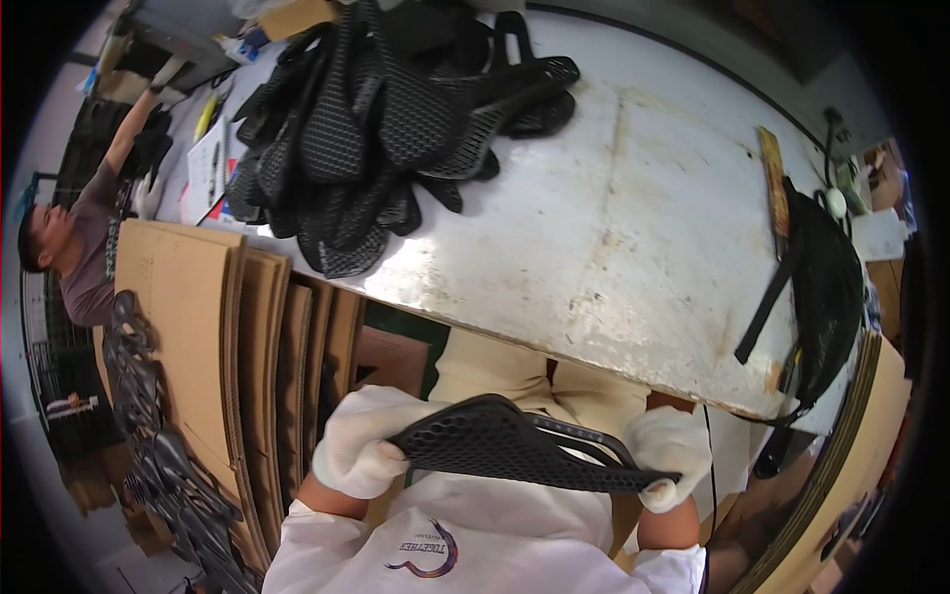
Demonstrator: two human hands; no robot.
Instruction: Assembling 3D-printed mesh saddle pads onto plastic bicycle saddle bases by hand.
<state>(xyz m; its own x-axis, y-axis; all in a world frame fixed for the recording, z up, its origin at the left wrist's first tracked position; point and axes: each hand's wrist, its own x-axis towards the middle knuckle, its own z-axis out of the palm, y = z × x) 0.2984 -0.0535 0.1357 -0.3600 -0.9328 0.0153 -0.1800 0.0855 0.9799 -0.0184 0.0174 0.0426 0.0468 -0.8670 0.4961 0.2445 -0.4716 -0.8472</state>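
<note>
A black honeycomb-patterned pad, shaped like a bicycle saddle cover [495, 443], is held in front of my white shirt. My left hand [362, 443], in a white glove with the thumb tip bare, grips its broad left end. At the narrower right end, my gloved right hand [669, 453] pinches the edge, thumb on the near side. A long slot with a light rim shows along the pad's far side. Beyond my hands, a heap of similar black lattice pads [336, 139] lies on the white table.
The white table [554, 247] has a worn near edge. At its right are a wooden-handled tool [772, 183] and a black bag [829, 287]. Cardboard sheets [183, 327] stand at left, with more black pads [178, 475] beside them. A co-worker [84, 238] reaches over the table.
</note>
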